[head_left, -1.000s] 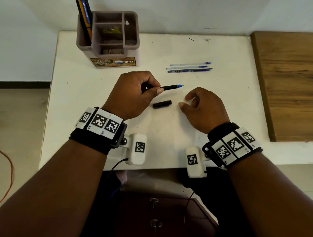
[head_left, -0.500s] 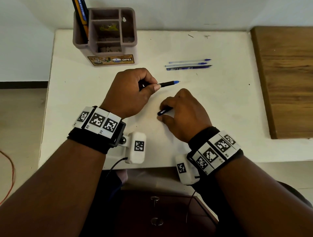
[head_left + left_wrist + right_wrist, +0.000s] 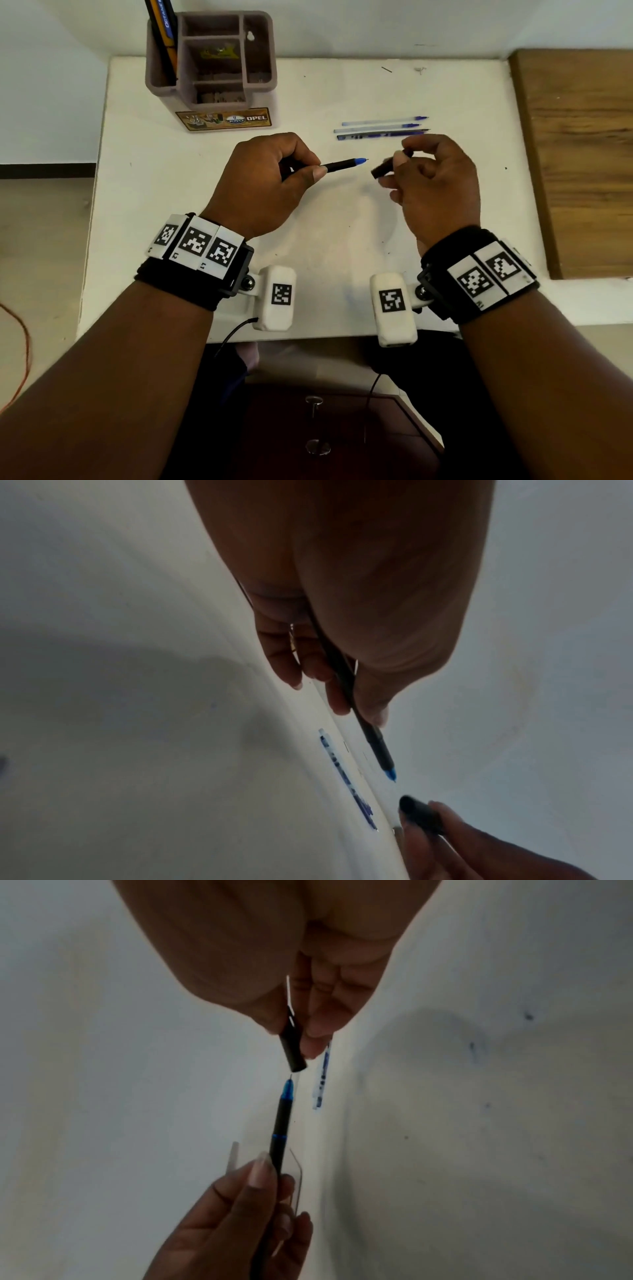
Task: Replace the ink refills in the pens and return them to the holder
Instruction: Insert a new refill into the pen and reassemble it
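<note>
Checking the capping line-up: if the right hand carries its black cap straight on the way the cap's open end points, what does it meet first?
Probably the pen's blue tip, held by the left hand. The cap in the right hand faces it across a small gap; depth alignment is uncertain.

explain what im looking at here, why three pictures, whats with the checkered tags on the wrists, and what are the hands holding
A person works with bare hands; the tags sit on wristbands that carry small cameras. One picture comes from a head camera looking down, the other two from the wrists, looking along the fingers. The left hand grips a black pen with a blue tip. The right hand pinches its black cap, held just off the tip. On the white table lie three refills and a pen holder with pens in it.
</note>
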Demonstrator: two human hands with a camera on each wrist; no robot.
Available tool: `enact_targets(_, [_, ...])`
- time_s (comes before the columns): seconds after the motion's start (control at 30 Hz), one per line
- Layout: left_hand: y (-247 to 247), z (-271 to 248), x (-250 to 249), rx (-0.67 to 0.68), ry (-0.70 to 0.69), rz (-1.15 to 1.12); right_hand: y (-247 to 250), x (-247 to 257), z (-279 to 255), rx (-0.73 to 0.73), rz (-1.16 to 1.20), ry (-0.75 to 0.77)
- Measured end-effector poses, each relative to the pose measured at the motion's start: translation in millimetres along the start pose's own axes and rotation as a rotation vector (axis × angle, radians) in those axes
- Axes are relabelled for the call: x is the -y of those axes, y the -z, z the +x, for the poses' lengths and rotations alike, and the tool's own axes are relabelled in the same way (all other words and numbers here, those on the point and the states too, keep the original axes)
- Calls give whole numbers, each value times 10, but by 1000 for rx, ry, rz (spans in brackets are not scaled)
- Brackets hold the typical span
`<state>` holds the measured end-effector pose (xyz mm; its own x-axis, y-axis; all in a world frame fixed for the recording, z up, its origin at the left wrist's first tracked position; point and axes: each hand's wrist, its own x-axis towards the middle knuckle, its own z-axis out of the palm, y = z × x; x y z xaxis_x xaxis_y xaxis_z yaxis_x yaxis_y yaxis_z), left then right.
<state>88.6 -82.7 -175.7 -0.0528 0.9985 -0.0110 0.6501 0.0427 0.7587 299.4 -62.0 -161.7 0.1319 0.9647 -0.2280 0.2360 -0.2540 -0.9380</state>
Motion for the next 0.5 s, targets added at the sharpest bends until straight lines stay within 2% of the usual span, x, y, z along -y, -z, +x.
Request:
enact_targets(0.13, [-4, -11, -15, -1, -16, -29, 6, 29, 24, -61, 119, -91])
enact_targets(0.5, [-2, -21, -19, 19, -49, -60, 22, 42, 43, -117, 79, -112])
